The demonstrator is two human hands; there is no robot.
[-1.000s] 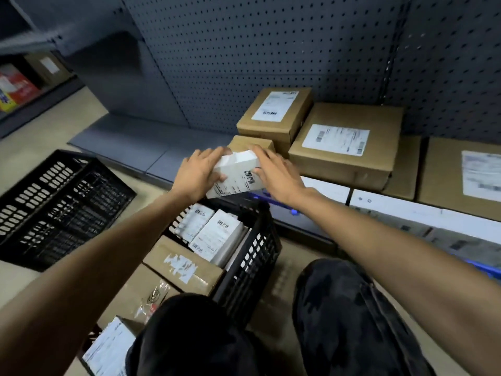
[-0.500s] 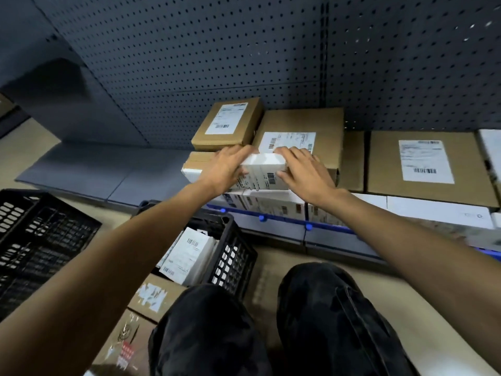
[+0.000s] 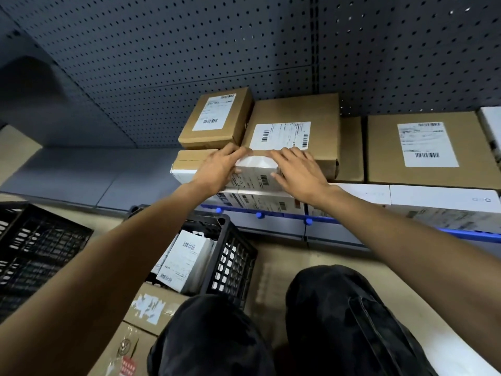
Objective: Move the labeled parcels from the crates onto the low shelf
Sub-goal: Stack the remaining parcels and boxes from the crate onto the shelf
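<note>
A small white labeled parcel [image 3: 256, 172] sits on top of other white parcels at the front of the low shelf [image 3: 81, 172]. My left hand [image 3: 219, 169] grips its left end and my right hand [image 3: 301, 172] holds its right end, fingers over the top. Behind it stand brown labeled boxes [image 3: 292, 131]. The black crate [image 3: 233, 256] below my left arm holds more white labeled parcels [image 3: 184, 261] and brown boxes [image 3: 151, 308].
A second black crate [image 3: 40, 253] stands on the floor at the left. The shelf's left part is bare grey. Brown and white parcels [image 3: 431, 147] fill the shelf to the right. A pegboard wall [image 3: 189, 50] rises behind. My knees are in the foreground.
Both hands carried the white parcel up from over the crate and forward onto the stack at the shelf's front. My view shifted right and closer to the shelf.
</note>
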